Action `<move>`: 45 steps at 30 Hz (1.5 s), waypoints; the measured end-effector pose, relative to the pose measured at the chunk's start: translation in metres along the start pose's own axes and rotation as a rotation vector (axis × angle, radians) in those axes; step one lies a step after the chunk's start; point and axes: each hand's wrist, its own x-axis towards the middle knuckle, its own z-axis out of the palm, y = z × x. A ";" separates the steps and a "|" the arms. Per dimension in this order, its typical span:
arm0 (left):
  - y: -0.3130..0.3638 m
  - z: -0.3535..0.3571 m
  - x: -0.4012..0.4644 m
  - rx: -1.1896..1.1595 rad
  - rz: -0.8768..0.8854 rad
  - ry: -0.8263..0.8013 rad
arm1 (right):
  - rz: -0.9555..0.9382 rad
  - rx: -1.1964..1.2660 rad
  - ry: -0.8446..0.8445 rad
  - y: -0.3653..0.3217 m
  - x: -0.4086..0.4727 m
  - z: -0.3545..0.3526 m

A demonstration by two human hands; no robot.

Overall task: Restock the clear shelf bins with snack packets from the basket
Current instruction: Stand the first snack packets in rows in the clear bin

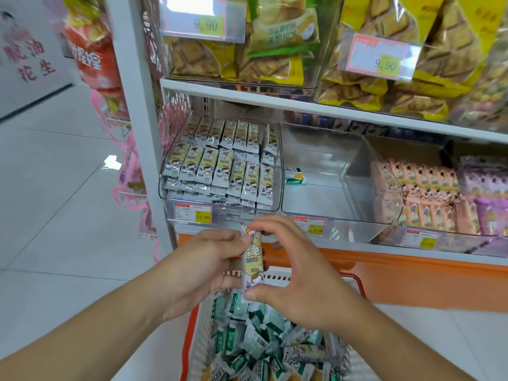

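My right hand (299, 276) pinches a slim snack packet (253, 259) end to end: curled fingers on its top edge, thumb under its bottom edge, so the packet stands upright between them. My left hand (203, 268) holds the same packet from the other side, thumb and fingers closed on its upper part and fingers folded against its lower half. The packet is pale yellow with a cartoon figure near each end, and it hangs in the air just in front of the shelf edge, above the basket (189, 325). The basket, orange-rimmed with white mesh walls, lies directly below my hands and is heaped with loose green-and-white packets (247, 347). Beyond my fingertips, the left clear bin (276, 166) is packed with tidy rows of packets matching the one I hold; a price label (193, 213) sits on its front lip. Beside it to the right, the middle clear bin (357, 171) contains a single small green-and-yellow packet (295, 175) lying near its left wall. Farther right, a third bin (395, 188) holds pink and purple packets. On the shelf above, two bins hold large yellow biscuit bags (398, 31), each fronted by a price tag reading 9.90.
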 end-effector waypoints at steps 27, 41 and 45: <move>0.021 -0.050 0.015 1.624 0.233 0.459 | 0.110 -0.258 -0.024 0.014 0.186 -0.045; -0.006 -0.035 0.026 1.419 0.355 0.295 | -0.110 -0.124 0.229 0.015 0.084 -0.032; -0.051 -0.048 0.043 1.528 0.032 0.150 | 0.095 -0.071 -0.119 0.065 0.026 0.018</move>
